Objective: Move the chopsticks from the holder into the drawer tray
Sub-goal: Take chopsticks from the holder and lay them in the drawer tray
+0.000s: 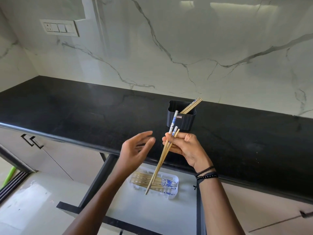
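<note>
Chopsticks [162, 156], a small bunch of them, are pinched in the right hand [184, 148], fingers closed around the upper part just below the blue-and-white patterned ends. Can't really count them since they overlap, looks like three or so. They slant down and to the left, tips hanging over the white tray [175, 195] without clearly touching it, hard to say from this angle. The left hand [135, 150] is just beside them, open, fingers spread, holding nothing, and a bit motion-blurred.

More chopsticks lie flat in the tray, patterned ends to the right; the held bunch and the left forearm cover part of them. The tray sits in the open drawer [152, 212], toward the back, under the counter edge. The drawer's near edge is partly hidden by the arms.

Up on the black countertop [84, 112] is the dark ribbed holder [182, 120], and a few chopsticks [192, 106] lean out of its right back corner. There's a small label on its front, too small to read.

Behind is a white marble-look wall with grey veins and a switch plate [59, 28] at upper left. Pale cabinet doors with black handles [32, 141] sit below the counter on the left. Something bright green [8, 177] pokes in at the left edge, cut off, no idea what it is.
</note>
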